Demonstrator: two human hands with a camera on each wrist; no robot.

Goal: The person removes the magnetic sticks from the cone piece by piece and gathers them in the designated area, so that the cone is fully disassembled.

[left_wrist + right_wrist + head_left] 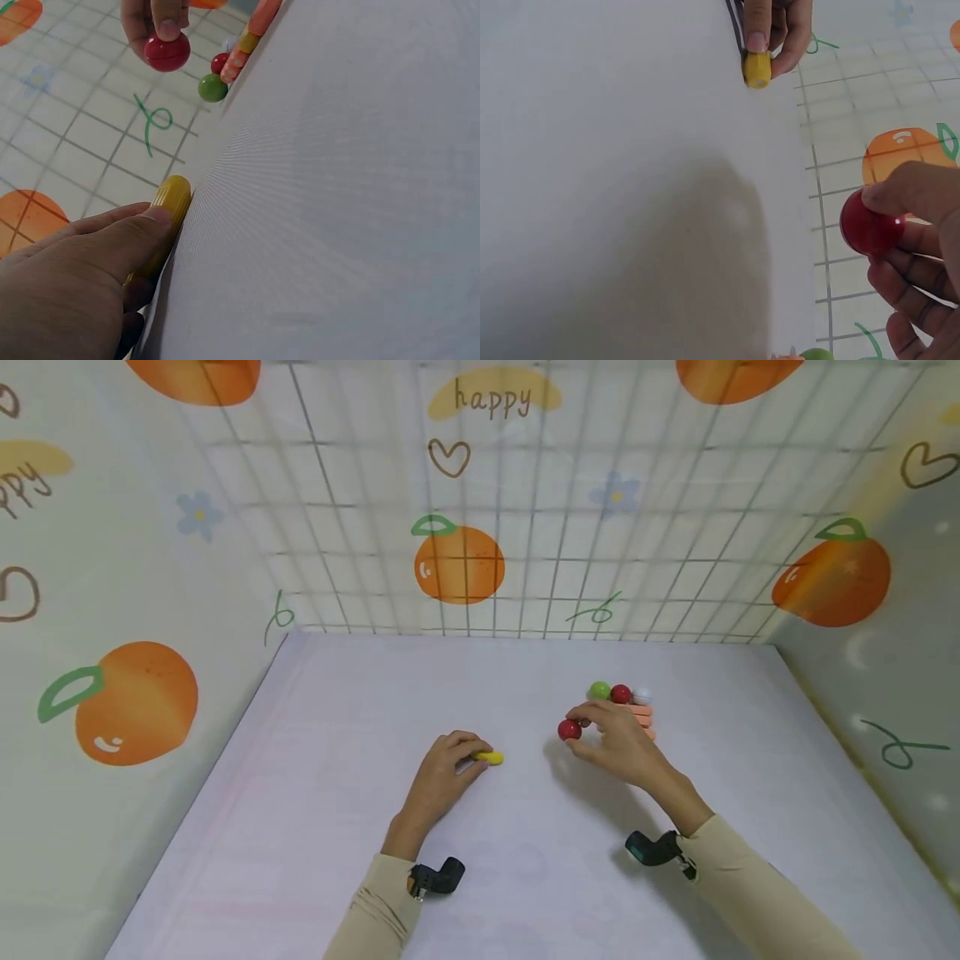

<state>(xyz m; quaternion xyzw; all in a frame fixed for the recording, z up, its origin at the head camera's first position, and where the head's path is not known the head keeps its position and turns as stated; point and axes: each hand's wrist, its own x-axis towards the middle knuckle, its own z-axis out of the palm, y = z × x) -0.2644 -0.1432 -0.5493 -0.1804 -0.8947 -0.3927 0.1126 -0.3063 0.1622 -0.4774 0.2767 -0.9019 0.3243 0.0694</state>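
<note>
My left hand (444, 777) grips a short yellow rod (491, 758) with a rounded end, low at the table surface. In the left wrist view the thumb lies along the ribbed yellow rod (174, 196), and part of it is hidden by the hand. A glossy red ball (569, 730) is pinched between the thumb and fingers of my right hand (622, 745), raised over the table. Behind that hand lie several orange sticks (642, 711), partly covered by it. Along their far side sit a green ball (599, 690), another red ball (621, 694) and a white ball (642, 696).
A pale cloth covers the table (315, 793). Printed curtains with oranges and a grid stand at the back (525, 527) and on both sides. A black wrist camera (442, 877) is strapped to the left wrist, another (652, 848) to the right.
</note>
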